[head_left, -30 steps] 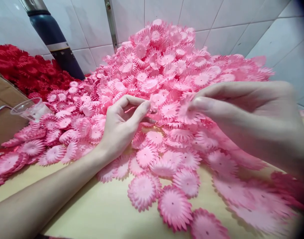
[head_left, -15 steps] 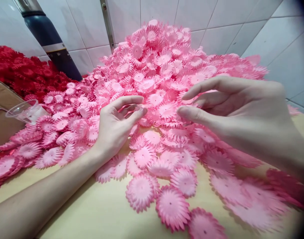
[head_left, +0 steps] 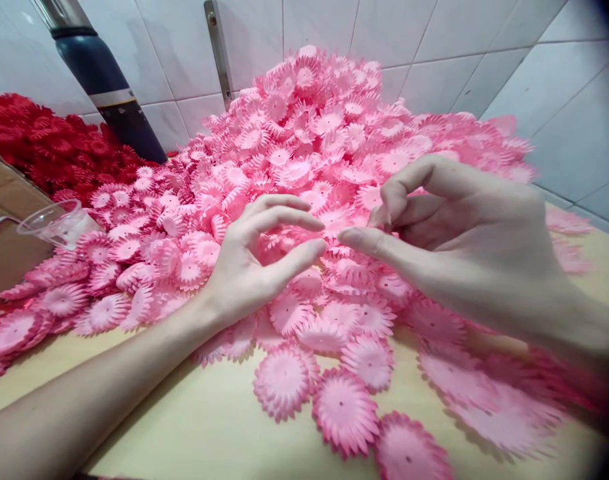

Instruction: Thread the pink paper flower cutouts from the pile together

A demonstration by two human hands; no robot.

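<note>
My left hand (head_left: pixel 257 257) is raised in front of a large heap of pink paper flower discs (head_left: pixel 284 157), its fingers apart and no object visible between them. Facing it, my right hand (head_left: pixel 464 233) has its thumb stretched toward the left fingertips and its index finger bent. A gap shows between that thumb and the other fingers; I see nothing held there. The two hands nearly meet at the fingertips. Below them, loose discs with fringed, darker edges and small centre holes lie on the table, among them a deep pink-edged flower disc (head_left: pixel 345 413).
A dark blue bottle (head_left: pixel 112 87) leans in view at the back left, beside a heap of red flower pieces (head_left: pixel 34 143). A clear plastic cup (head_left: pixel 59 227) rests by a cardboard box (head_left: pixel 9 220). White wall tiles (head_left: pixel 324 27) rise behind the pale yellow table (head_left: pixel 199 427).
My left hand has shifted right and its fingers have spread wider. My right hand has moved slightly left, with its index finger more bent. The hands are closer together.
</note>
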